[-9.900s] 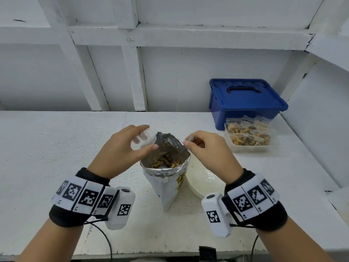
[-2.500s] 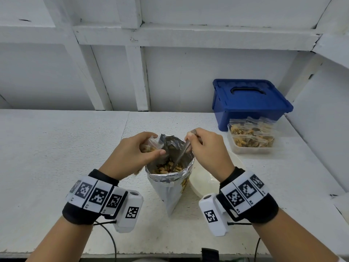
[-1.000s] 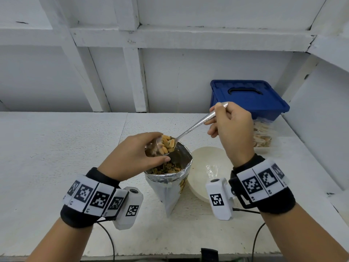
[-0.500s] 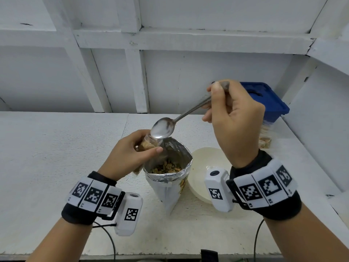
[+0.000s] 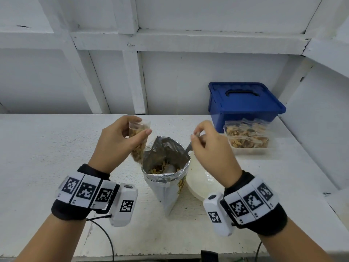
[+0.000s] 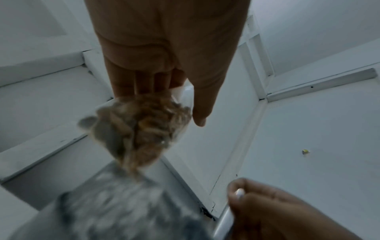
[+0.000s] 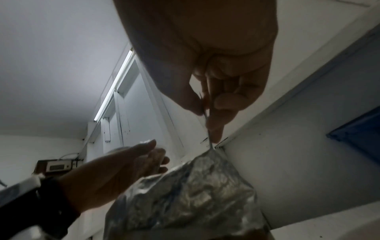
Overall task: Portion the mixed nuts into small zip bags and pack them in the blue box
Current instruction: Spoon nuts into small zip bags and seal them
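**Head view: zip bag lifted at left, spoon dipped in foil pouch**

Head view, L to R. White tabletop (image 5: 47, 148) runs across the frame w/ a white panelled wall behind. Left hand (image 5: 117, 144) is raised above the tabletop, grip closed around a small zip bag (image 5: 138, 140): thumb in front, fingers curled behind the top edge. Bag is clear, mouth up, partly filled w/ mixed nuts, its lower end hanging just beside the rim of the foil pouch (image 5: 166, 178). Left wrist view shows the same bag (image 6: 139, 129) bulging w/ nuts below the fingers (image 6: 141, 84), blurred.

Centre: foil pouch stands upright on the tabletop, top open, nuts visible inside. Spoon (image 5: 188, 147) slants into the pouch mouth from the right; bowl is hidden inside. Right hand (image 5: 209, 154) holds the spoon handle in a pinch grip, thumb & forefinger tight on it, other fingers curled. Right wrist view confirms: thin handle (image 7: 206, 116) between fingertips, running down into the pouch (image 7: 185, 191).

Behind the right hand, a pale round bowl (image 5: 200, 184) sits on the tabletop, touching or just beside the pouch, can't tell which. Further right, a clear tub (image 5: 247, 150) holds several filled zip bags. Blue box (image 5: 245, 104) is right behind the tub, by the wall, lid on.
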`<state>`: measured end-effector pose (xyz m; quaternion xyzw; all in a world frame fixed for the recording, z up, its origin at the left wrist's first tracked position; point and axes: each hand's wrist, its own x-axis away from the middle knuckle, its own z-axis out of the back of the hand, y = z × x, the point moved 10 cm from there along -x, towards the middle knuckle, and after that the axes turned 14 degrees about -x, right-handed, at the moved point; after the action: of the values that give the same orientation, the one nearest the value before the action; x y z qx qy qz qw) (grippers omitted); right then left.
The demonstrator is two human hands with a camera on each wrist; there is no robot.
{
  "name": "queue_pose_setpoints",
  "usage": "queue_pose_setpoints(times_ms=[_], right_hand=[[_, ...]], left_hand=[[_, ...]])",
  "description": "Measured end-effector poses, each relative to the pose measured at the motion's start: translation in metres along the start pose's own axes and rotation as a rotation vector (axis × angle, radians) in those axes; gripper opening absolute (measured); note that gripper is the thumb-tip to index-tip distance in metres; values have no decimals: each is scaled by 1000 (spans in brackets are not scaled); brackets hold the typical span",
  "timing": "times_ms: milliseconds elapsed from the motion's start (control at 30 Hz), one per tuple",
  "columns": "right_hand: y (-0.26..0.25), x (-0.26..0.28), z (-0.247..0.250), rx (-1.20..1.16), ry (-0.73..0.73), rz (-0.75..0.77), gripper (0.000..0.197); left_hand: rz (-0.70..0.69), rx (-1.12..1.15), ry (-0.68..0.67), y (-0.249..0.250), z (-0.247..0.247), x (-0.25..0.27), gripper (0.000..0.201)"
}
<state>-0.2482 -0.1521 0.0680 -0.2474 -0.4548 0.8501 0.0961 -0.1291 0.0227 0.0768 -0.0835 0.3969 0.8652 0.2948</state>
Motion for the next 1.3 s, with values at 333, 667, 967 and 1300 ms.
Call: queue_pose_setpoints(times_ms=[333, 667, 967, 1300], right_hand=[[-43, 0, -30, 228, -87, 200, 43], [-32, -11, -30, -72, -200, 13, 26], [-36, -18, -15, -266, -92, 52, 21], [-12, -32, 56, -426, 151, 7, 10]], left_hand=[[-11, 131, 90, 37, 9, 6, 35], [43, 519, -115, 34, -17, 5, 26], [-60, 410, -40, 39, -11, 3, 9], [-11, -138, -90, -36, -20, -9, 14]])
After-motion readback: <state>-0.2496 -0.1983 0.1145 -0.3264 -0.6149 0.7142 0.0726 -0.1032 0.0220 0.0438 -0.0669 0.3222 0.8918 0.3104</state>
